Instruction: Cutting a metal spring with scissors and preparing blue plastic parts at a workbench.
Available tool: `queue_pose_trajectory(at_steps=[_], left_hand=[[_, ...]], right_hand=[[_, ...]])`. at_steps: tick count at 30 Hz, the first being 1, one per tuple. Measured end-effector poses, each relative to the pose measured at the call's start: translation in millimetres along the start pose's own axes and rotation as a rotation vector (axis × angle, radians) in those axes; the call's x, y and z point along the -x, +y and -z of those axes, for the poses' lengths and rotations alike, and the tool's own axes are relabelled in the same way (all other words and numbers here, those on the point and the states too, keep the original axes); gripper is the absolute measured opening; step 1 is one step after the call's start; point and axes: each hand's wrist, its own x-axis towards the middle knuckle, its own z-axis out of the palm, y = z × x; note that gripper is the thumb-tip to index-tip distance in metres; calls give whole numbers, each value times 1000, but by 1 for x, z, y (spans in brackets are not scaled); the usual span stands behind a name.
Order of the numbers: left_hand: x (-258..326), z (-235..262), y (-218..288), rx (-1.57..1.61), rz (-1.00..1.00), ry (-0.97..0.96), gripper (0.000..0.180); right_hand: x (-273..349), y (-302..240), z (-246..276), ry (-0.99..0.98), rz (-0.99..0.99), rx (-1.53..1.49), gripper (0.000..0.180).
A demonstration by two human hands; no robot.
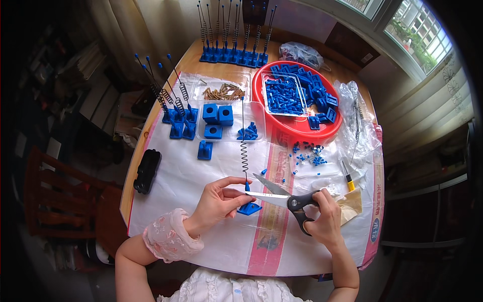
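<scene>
Between its thumb and fingers, my left hand [225,200] grips a spring-and-rod piece [244,156] with a blue base [249,208]. The coiled wire rises upright from a blue cone, and a thin rod with a blue tip stands above it. My right hand [326,220] has its fingers through the handles of black-handled scissors [293,201]. Their blades are spread apart and point left; the lower blade reaches the piece just below the blue cone, by my left fingertips. Whether that blade touches the piece I cannot tell.
Finished-looking spring pieces stand at the back [234,56] and left [180,121]. Clear trays hold brass screws [225,92] and blue blocks [212,132]. A red basin [260,108] holds blue parts. Tiny parts [314,155], a yellow-handled tool [349,182] and plastic bag [352,100] lie right; a black case [148,171] left.
</scene>
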Motion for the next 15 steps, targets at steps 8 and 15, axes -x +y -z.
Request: queue_pose_trajectory(at_steps=[8, 15], left_hand=[[-1, 1, 0, 0, 3, -31, 35], [-1, 2, -3, 23, -4, -33, 36]], right_hand=[[0, -2, -1, -9, -2, 1, 37], [0, -1, -4, -10, 20, 3, 45]])
